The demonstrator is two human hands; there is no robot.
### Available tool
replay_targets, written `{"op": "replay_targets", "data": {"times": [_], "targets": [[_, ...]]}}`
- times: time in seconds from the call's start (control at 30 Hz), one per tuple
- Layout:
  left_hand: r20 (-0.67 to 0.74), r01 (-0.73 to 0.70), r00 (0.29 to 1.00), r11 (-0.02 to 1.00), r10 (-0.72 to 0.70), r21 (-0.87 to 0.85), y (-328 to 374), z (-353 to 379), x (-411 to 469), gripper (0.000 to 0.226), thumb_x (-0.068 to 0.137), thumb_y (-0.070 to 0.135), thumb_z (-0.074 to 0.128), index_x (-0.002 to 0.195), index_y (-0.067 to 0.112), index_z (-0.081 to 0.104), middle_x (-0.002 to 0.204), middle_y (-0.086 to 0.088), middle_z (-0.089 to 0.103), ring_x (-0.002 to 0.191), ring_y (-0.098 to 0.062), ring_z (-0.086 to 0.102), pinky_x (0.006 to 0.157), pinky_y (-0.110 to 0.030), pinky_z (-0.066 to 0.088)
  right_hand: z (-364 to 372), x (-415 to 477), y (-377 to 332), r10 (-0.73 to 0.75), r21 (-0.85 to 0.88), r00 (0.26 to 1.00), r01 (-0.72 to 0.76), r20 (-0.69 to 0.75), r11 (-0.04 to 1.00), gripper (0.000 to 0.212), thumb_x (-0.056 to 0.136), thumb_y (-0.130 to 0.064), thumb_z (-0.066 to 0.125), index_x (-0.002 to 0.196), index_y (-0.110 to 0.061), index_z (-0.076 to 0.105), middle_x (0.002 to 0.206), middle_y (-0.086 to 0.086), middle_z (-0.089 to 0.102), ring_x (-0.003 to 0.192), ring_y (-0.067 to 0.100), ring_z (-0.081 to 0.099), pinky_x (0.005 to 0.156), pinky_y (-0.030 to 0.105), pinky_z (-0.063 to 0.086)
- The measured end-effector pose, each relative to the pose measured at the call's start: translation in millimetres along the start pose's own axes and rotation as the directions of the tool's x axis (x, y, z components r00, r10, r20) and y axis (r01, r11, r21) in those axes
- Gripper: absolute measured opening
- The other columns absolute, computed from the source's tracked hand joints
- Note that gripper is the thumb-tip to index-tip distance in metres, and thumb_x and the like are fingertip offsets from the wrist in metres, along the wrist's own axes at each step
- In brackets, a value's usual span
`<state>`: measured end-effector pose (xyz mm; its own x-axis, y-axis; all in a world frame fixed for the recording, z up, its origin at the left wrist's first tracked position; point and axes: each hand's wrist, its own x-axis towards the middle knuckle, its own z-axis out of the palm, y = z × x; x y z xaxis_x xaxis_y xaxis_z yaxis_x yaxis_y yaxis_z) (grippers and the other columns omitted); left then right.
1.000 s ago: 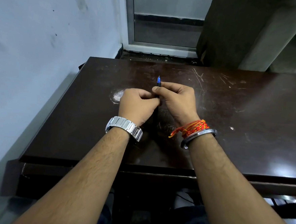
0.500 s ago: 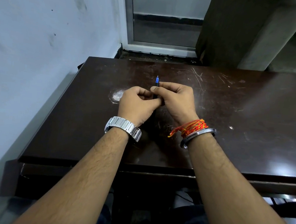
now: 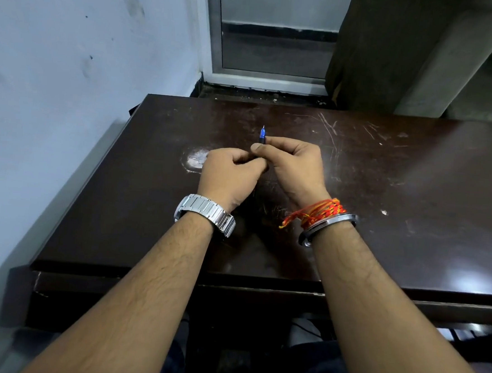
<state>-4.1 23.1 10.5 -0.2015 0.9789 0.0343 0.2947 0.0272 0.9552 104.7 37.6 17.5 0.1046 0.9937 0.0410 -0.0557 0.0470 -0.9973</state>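
Observation:
A pen (image 3: 262, 135) with a blue front part and a thin metal tip points away from me over the dark wooden table (image 3: 384, 196). My right hand (image 3: 295, 166) pinches the pen just behind the blue part, thumb on top. My left hand (image 3: 228, 176) is curled against it and grips the pen's rear part, which is hidden between the two hands. Both wrists hover just above the tabletop.
A pale worn patch (image 3: 195, 159) marks the table left of my hands. A wall (image 3: 56, 85) runs along the table's left side. Beyond the far edge are a metal-framed door (image 3: 275, 42) and a dark cabinet (image 3: 394, 51).
The hands and pen have stayed almost in place. My left fingers have shifted slightly on the pen's rear part.

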Motion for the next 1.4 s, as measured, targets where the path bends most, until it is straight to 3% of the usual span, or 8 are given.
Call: {"op": "replay_targets", "data": {"times": [0.13,0.27,0.4,0.73,0.93,1.07,1.23,1.4], "targets": [[0.043,0.011,0.999,1.0,-0.01,-0.019,-3,1,2,0.011,0.065,0.023,0.07,0.073,0.021,0.077,0.066,-0.009,0.073,0.07,-0.031,0.072,0.067,-0.054,0.058,0,0,-1,0.042,0.0,0.999,-0.042,-0.001,0.999,0.013,0.08,-0.006,0.076,0.073,-0.017,0.076,0.068,0.007,0.07,0.064,0.018,0.063,0.056,0.026,0.055],[0.056,0.042,0.998,0.996,-0.038,-0.074,-6,0,2,0.012,0.062,0.021,0.075,0.074,0.024,0.077,0.068,-0.005,0.075,0.071,-0.027,0.073,0.072,-0.053,0.059,0,-1,0,0.015,-0.065,0.999,-0.013,0.036,0.998,0.011,0.083,-0.007,0.073,0.076,-0.015,0.075,0.067,0.004,0.072,0.063,0.016,0.064,0.057,0.027,0.054],[0.013,-0.026,1.0,0.999,0.027,-0.027,-5,-2,0,0.012,0.062,0.022,0.075,0.069,0.032,0.075,0.063,0.002,0.073,0.064,-0.016,0.073,0.066,-0.046,0.061,-2,0,-1,-0.026,-0.073,1.0,0.027,0.01,0.997,0.014,0.078,-0.006,0.079,0.075,-0.019,0.074,0.06,-0.009,0.072,0.059,0.001,0.067,0.054,0.014,0.051],[-0.023,-0.061,0.998,0.996,0.063,0.068,-5,-1,0,0.011,0.061,0.023,0.073,0.071,0.026,0.075,0.059,0.0,0.072,0.062,-0.019,0.072,0.061,-0.045,0.06,-1,0,2,0.028,-0.052,0.999,-0.03,-0.042,0.998,0.012,0.074,-0.007,0.083,0.084,-0.008,0.076,0.07,0.003,0.075,0.062,0.007,0.07,0.057,0.019,0.053],[-0.097,0.011,0.995,0.996,-0.002,0.09,-5,-4,2,0.004,0.067,0.023,0.077,0.07,0.024,0.074,0.06,0.005,0.071,0.061,-0.01,0.07,0.067,-0.035,0.061,-17,7,-1,-0.002,-0.251,0.986,-0.04,-0.166,0.967,0.025,0.081,-0.041,0.076,0.077,-0.016,0.078,0.066,-0.006,0.072,0.055,-0.002,0.058,0.061,0.026,0.051],[-0.125,0.013,0.992,0.997,-0.003,0.078,-3,-5,1,0.012,0.071,0.018,0.076,0.064,0.025,0.068,0.06,0.005,0.071,0.059,-0.011,0.071,0.066,-0.034,0.06,-41,10,-4,-0.059,-0.571,0.97,-0.09,-0.237,0.816,0.015,0.082,-0.035,0.074,0.082,-0.02,0.078,0.079,-0.006,0.072,0.086,0.011,0.068,0.077,0.026,0.053],[-0.119,0.003,0.993,0.992,0.012,0.124,-1,-3,-2,0.007,0.073,0.021,0.076,0.073,0.024,0.07,0.062,0.006,0.071,0.058,-0.005,0.069,0.055,-0.018,0.054,-40,8,1,0.005,-0.794,0.984,-0.145,-0.176,0.591,0.013,0.078,-0.025,0.076,0.078,-0.013,0.074,0.087,0.01,0.071,0.085,0.025,0.067,0.074,0.027,0.053],[-0.094,0.009,0.996,0.99,0.004,0.142,-3,-3,-1,0.009,0.072,0.021,0.076,0.08,0.02,0.073,0.064,0.004,0.072,0.061,-0.008,0.07,0.064,-0.028,0.059,-30,4,4,0.029,-0.867,0.984,-0.17,-0.177,0.468,0.025,0.079,-0.025,0.076,0.095,-0.008,0.068,0.102,0.016,0.064,0.088,0.037,0.066,0.071,0.034,0.05]]}}
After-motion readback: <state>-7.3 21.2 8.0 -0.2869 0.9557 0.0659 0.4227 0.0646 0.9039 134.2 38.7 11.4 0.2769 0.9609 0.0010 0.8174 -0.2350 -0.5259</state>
